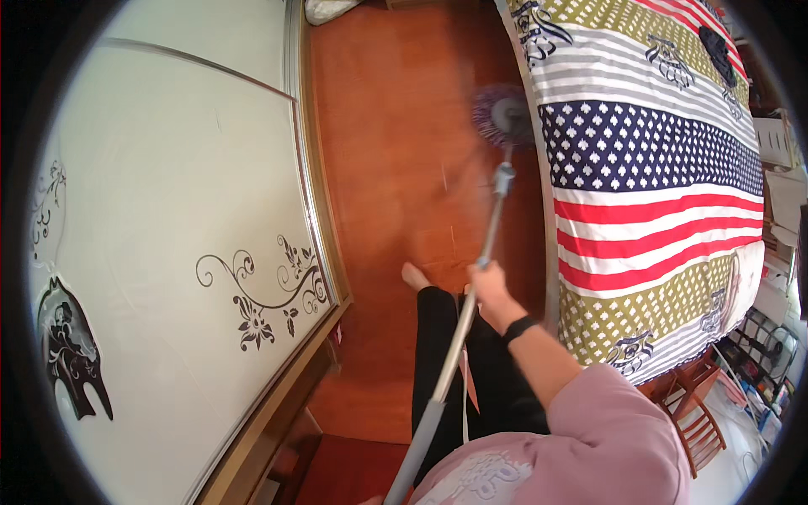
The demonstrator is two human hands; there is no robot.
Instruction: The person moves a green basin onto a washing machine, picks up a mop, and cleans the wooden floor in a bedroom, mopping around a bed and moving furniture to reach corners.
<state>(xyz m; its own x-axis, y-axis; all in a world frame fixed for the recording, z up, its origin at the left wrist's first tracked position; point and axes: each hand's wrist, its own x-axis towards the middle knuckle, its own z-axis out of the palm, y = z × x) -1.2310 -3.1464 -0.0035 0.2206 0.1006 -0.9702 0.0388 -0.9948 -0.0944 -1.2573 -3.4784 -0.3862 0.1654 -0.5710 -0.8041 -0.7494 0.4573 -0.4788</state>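
A mop with a round head of purple and white strands (497,118) is on the floor by the bed's edge, its head blurred by motion. Its silver pole (459,337) slants down toward me and ends in a grey grip at the lower edge. My right hand (492,290), with a black band on the wrist, is closed around the middle of the pole. Only a sliver of my left hand (370,501) shows, at the grey grip against the picture's lower edge; it appears closed on it, the rest cut off.
Reddish wood floor (387,151) runs between a bed (648,227) with a patterned cover on the right and white sliding wardrobe doors (194,168) on the left. My bare foot (414,276) stands near the pole. A wooden chair (694,421) stands beyond the bed's near end.
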